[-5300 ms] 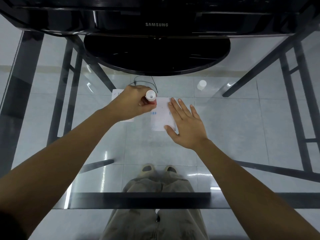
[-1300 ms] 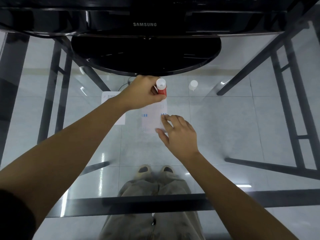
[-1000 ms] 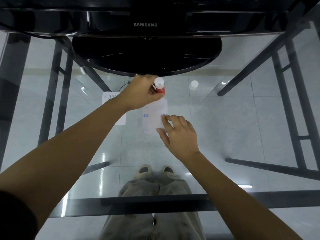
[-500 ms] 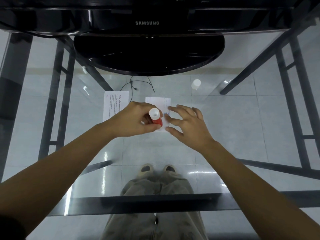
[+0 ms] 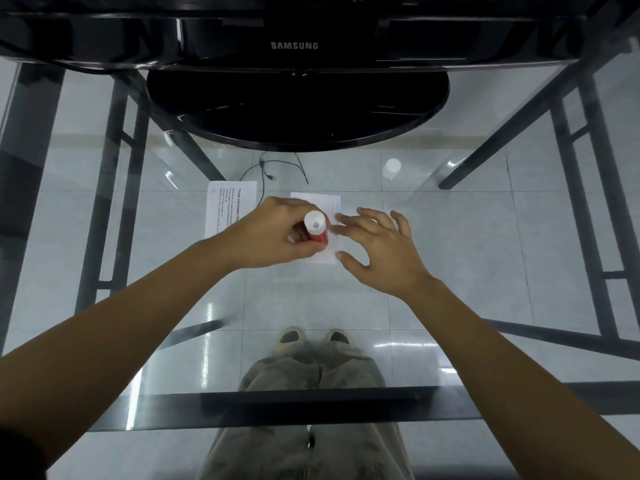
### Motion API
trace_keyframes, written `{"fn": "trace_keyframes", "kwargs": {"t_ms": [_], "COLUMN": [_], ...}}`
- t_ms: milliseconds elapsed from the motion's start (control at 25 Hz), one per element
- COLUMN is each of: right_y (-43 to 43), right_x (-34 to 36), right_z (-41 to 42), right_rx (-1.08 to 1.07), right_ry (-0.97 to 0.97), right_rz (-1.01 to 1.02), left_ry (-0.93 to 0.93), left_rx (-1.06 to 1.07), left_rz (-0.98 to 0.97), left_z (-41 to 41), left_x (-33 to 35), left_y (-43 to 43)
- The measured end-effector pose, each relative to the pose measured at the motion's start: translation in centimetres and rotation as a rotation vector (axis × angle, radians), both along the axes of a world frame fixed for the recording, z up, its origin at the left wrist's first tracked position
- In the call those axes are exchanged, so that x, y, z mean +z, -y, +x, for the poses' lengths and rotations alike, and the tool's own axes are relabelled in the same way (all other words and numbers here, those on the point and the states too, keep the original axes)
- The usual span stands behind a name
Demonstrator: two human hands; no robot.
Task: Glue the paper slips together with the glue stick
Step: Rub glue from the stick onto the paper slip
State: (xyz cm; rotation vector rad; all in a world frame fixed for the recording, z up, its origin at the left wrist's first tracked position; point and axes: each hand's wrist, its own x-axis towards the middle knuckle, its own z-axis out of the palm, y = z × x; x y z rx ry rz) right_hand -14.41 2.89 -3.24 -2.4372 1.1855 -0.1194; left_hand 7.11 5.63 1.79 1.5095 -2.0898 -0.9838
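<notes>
My left hand point(image 5: 273, 233) grips a red glue stick point(image 5: 317, 230) with a white end, held upright with its lower end down on a white paper slip point(image 5: 322, 209) lying on the glass table. My right hand point(image 5: 377, 251) rests spread on the slip's right edge, fingertips pressing it flat. A second paper slip point(image 5: 225, 206) with printed text lies to the left, partly hidden behind my left hand. The glue stick's white cap point(image 5: 391, 168) stands apart at the back right.
A black Samsung monitor point(image 5: 294, 46) with its round black base point(image 5: 298, 109) fills the far side of the glass table point(image 5: 485, 271). A thin black cable point(image 5: 273, 168) lies just behind the slips. Dark metal table legs and my own legs show through the glass.
My left hand drew the glue stick from the slip's far edge toward me along the slip. My right hand opened wider and shifted slightly right, still on the paper.
</notes>
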Motion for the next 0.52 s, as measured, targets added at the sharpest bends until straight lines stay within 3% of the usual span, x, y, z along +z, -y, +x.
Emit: {"fn": "trace_keyframes", "kwargs": {"t_ms": [80,280,440,520], "right_y": [0.10,0.34,0.34,0.36], "right_x": [0.03,0.14,0.05,0.02], "right_z": [-0.06,-0.05,-0.20,-0.18], "right_rx": [0.001,0.004,0.009,0.015], "right_ry": [0.004,0.022,0.031,0.033], "right_rz": [0.015,0.036,0.047,0.041], "left_ry": [-0.003,-0.016,-0.013,0.001], "left_rx": [-0.071,0.042,-0.071,-0.028], "left_rz": [0.048,0.011,0.054,0.031], "left_z": [-0.77,-0.53,-1.29,-1.12], "left_x": [-0.07,-0.15,-0.14,-0.10], "left_y": [-0.59,0.29,-0.23,0.16]}}
